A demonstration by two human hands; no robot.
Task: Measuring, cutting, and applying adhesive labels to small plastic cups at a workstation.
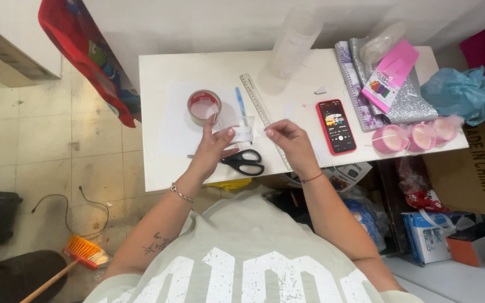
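Observation:
My left hand (pixel 213 147) and my right hand (pixel 292 144) hold a small clear plastic sheet (pixel 241 132) stretched between them above a white table (pixel 164 174). The left fingers pinch its left edge, the right fingertips pinch its right edge. Black-handled scissors (pixel 244 162) lie just below the sheet. A roll of clear tape (pixel 203 105) sits above my left hand on a white paper sheet (pixel 172 120). A blue pen (pixel 240 104) and a clear ruler (pixel 257 102) lie beyond the sheet.
A red phone (pixel 336 125) with a lit screen lies right of my right hand. Further right are three pink rounds (pixel 416 137), a glittery silver sheet (pixel 408 101), a pink packet (pixel 391 74) and blue plastic (pixel 460 90). A broom (pixel 79 255) lies on the floor at left.

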